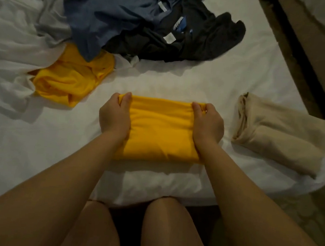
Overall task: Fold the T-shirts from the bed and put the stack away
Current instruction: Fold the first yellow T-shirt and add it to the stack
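The folded bright-yellow cotton T-shirt lay as a flat rectangle on the white bed sheet, close to the near edge of the bed and directly before the person. The left hand was clamped on its far left corner and the right hand on its far right corner, each with the thumb on top and the fingers curled about the fabric edge.

Handling, as judged: the garment appeared light, soft and limp, with no stiffness of its own; it would sag and unfold if lifted by one corner; support at both ends, or a flat palm beneath the folded layers, seemed the safer hold; the knit looked unlikely to slip and was not fragile.

Surroundings: a folded beige T-shirt lay to the right, apart from the yellow one and near the bed's corner; it was judged the likely start of the stack. Unfolded items lay beyond and to the left: a crumpled yellow garment, a slate-blue T-shirt overlapping it, a black T-shirt with white labels, a grey garment and loose white cloth. Nothing lay on the sheet between the yellow shirt and the beige one; the bed's edge beside the beige shirt was the one hazard noted.
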Available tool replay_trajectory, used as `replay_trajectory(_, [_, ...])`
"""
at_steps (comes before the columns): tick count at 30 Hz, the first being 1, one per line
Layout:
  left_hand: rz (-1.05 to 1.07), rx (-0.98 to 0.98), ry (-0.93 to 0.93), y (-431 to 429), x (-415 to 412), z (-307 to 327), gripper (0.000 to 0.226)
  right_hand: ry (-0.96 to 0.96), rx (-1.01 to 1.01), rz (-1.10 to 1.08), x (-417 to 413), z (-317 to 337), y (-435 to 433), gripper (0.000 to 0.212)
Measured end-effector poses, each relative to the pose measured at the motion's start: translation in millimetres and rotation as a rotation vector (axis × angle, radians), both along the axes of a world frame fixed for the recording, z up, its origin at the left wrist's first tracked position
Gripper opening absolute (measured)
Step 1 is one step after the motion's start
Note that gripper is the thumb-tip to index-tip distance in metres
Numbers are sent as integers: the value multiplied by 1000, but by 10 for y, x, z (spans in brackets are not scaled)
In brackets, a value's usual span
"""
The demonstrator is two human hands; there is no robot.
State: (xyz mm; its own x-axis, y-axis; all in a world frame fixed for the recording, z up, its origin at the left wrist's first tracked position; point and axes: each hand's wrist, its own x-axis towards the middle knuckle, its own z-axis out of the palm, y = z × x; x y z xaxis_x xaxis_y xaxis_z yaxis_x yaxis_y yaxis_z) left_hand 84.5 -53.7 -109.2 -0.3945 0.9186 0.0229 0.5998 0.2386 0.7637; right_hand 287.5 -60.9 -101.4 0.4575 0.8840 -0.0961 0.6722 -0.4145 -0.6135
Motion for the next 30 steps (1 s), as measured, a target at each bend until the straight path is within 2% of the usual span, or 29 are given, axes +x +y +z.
replay_trajectory(3, [57, -28, -101, -43, 12, 90, 36, 234, 63, -4, 50, 27, -55, 27])
replay_trajectory(5, [63, -51, -144, -164, -15, 152, 43, 421, 92, -26, 78, 77, -218, 51])
replay_trajectory(7, [28, -107, -107, -395, -49, 206, 53, 424, 47, 13, 90, 100, -440, 72])
replay_trajectory(10, [-116, -207, -76, -705, -31, 246, 72, 307, -48, 148, 79, 140, -581, 84])
replay_trajectory(12, [-214, -247, -140, -741, -10, 280, 89, 330, -96, 232, 56, 194, -510, 80])
replay_trajectory(13, [-250, -258, -199, -728, -12, 318, 90, 374, -122, 267, 48, 230, -469, 73])
replay_trajectory(15, [-308, -257, -328, -681, -33, 427, 78, 484, -129, 293, 75, 337, -415, 58])
replay_trajectory(17, [-364, -239, -375, -643, -17, 589, 67, 532, -86, 297, 169, 488, -387, 52])
replay_trajectory(20, [-404, -188, -391, -588, 224, 838, 64, 496, 43, 271, 444, 737, -398, 55])
replay_trajectory(24, [-529, -137, -399, -458, 960, 991, 65, 431, 183, 180, 1222, 968, -472, 62])
replay_trajectory(27, [-655, -155, -376, -329, 1612, 955, 77, 369, 189, 102, 1913, 973, -548, 60])
replay_trajectory(30, [-718, -175, -310, -238, 2165, 820, 75, 334, 131, 45, 2429, 812, -640, 60])
